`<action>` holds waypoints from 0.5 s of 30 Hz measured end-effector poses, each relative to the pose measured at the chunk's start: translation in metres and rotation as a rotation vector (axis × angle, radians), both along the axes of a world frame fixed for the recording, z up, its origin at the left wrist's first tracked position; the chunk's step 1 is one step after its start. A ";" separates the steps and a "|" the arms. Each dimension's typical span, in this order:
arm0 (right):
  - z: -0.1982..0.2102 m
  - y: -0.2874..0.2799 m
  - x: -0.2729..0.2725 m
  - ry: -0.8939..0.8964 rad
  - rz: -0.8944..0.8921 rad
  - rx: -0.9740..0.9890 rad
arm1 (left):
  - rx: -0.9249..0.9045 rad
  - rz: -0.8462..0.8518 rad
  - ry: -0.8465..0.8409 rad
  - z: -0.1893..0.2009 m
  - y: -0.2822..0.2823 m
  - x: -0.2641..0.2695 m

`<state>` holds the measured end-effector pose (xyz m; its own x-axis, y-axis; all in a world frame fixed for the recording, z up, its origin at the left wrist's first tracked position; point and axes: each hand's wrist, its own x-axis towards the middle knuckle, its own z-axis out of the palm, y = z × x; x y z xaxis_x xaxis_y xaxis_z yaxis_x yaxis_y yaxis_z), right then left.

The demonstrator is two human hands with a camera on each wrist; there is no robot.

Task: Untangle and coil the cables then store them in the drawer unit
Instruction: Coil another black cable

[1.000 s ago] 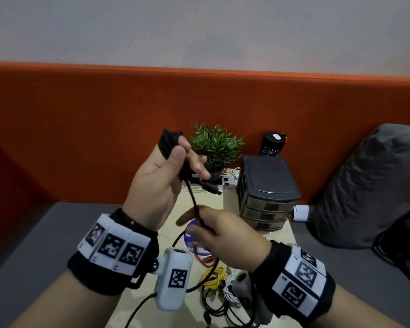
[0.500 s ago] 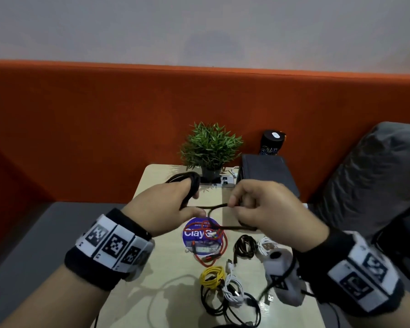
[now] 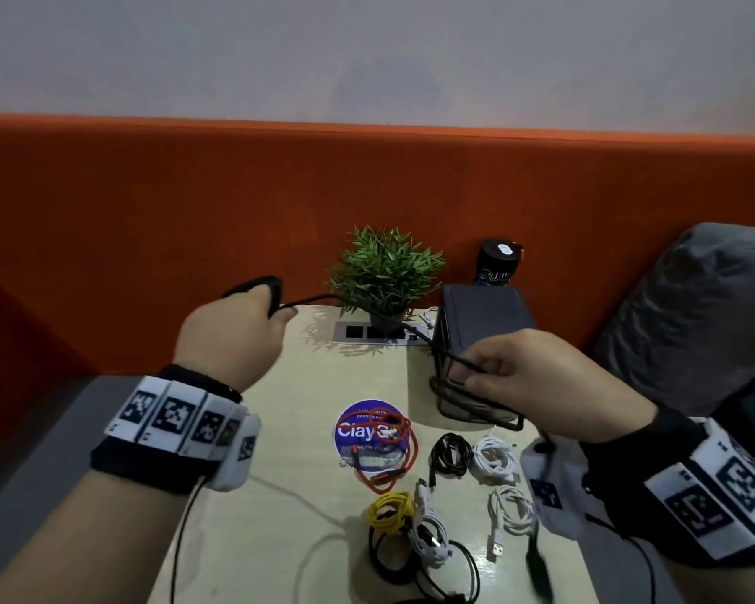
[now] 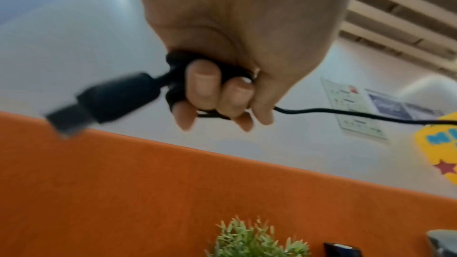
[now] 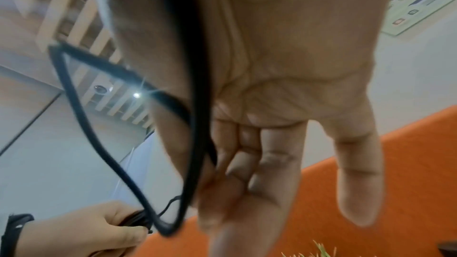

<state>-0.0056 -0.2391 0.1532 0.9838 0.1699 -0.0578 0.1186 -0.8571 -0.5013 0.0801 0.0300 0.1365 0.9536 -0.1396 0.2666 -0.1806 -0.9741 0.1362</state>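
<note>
My left hand [image 3: 275,305] is raised over the table's far left corner and grips a small coil of black cable [image 3: 273,284]. In the left wrist view the fingers [image 4: 202,85] curl round the coil and a blurred black plug [image 4: 103,101] sticks out to the left. The cable's free length [image 3: 310,300] runs right to my right hand [image 3: 480,372], which pinches it in front of the dark grey drawer unit [image 3: 480,311]. A loose loop [image 5: 81,116] hangs from that hand. The drawers' fronts are hidden by the hand.
Coiled cables lie on the beige table [image 3: 280,494]: red [image 3: 393,455] on a blue sticker, black [image 3: 450,455], white [image 3: 495,457], yellow [image 3: 391,510]. A potted plant [image 3: 386,268], a black can [image 3: 497,263] and a socket plate [image 3: 367,333] stand at the back. A grey cushion [image 3: 694,316] lies to the right.
My hands have moved apart: the left one up and to the left with the coil, the right one to the right, drawing the cable out between them.
</note>
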 end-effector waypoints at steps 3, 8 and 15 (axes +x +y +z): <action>-0.005 -0.010 0.001 -0.055 -0.094 0.118 | -0.030 0.036 0.105 -0.002 0.012 0.004; -0.011 -0.028 0.007 -0.362 -0.313 0.251 | -0.540 -0.046 0.347 -0.001 0.013 -0.007; -0.046 -0.041 0.023 -0.436 -0.501 0.415 | -1.517 -0.754 0.926 -0.005 -0.005 -0.037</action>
